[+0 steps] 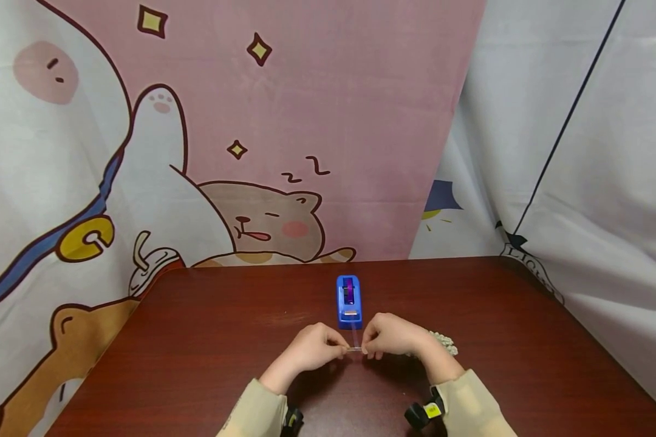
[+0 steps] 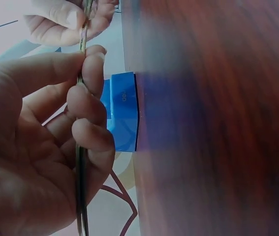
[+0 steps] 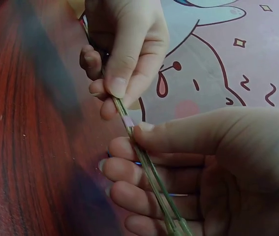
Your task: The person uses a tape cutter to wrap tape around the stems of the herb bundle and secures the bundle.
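Observation:
A thin bundle of green stems (image 3: 154,176) runs across both hands. My left hand (image 1: 317,348) pinches it between thumb and fingertips, and the stems (image 2: 81,184) pass on along its palm. Close beside it my right hand (image 1: 395,335) pinches the same bundle with thumb and forefinger, the other fingers loosely bent behind. A small pinkish, shiny patch of tape (image 3: 128,121) lies on the stems between the two hands. From the blue tape dispenser (image 1: 349,318) a clear strip of tape (image 1: 354,337) reaches toward this spot. Pale clustered flower heads (image 1: 443,343) show beyond my right wrist.
The dispenser stands on the dark red-brown table (image 1: 224,315), just past the hands, with a purple roll (image 1: 348,290) in it. A cartoon-printed cloth (image 1: 328,121) hangs behind the table, and a white cloth (image 1: 579,152) on the right.

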Available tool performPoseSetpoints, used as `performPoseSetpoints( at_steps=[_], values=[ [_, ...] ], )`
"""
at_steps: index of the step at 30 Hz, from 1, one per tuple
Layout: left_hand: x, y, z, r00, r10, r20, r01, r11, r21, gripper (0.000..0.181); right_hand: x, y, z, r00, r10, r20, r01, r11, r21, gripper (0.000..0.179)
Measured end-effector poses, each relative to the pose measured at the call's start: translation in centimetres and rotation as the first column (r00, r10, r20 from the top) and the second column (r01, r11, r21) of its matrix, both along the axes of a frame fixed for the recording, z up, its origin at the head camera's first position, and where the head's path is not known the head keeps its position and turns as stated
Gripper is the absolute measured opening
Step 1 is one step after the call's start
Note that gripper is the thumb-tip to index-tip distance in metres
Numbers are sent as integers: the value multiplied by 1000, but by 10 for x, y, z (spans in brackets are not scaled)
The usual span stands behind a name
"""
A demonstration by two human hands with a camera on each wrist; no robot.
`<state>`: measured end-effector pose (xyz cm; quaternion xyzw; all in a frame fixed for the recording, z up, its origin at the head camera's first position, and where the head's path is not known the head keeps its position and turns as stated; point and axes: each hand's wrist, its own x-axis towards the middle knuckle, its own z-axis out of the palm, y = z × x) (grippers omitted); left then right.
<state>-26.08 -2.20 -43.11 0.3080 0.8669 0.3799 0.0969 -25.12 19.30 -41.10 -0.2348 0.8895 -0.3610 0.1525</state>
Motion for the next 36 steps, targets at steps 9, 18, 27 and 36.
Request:
performPoseSetpoints(
  at_steps=[9, 18, 27, 36],
  values=[
    [-1, 0, 0, 998, 48, -29, -48, 999, 8, 7, 2, -1, 4, 1000, -26, 17, 26, 1000, -4, 13],
    [0, 2, -1, 995, 93, -34, -93, 995, 20, 7, 1, -3, 5, 995, -43, -86, 47, 998, 40, 13],
    [0, 0, -1, 999, 46, -12, -46, 999, -27, 10, -3, -3, -1, 988, -47, -148, 59, 995, 78, 16],
    [1, -1, 2, 999, -13, -41, 11, 998, -57, 14, -1, -6, 0, 978, -65, -200, 88, 990, 109, 20]
  ],
)
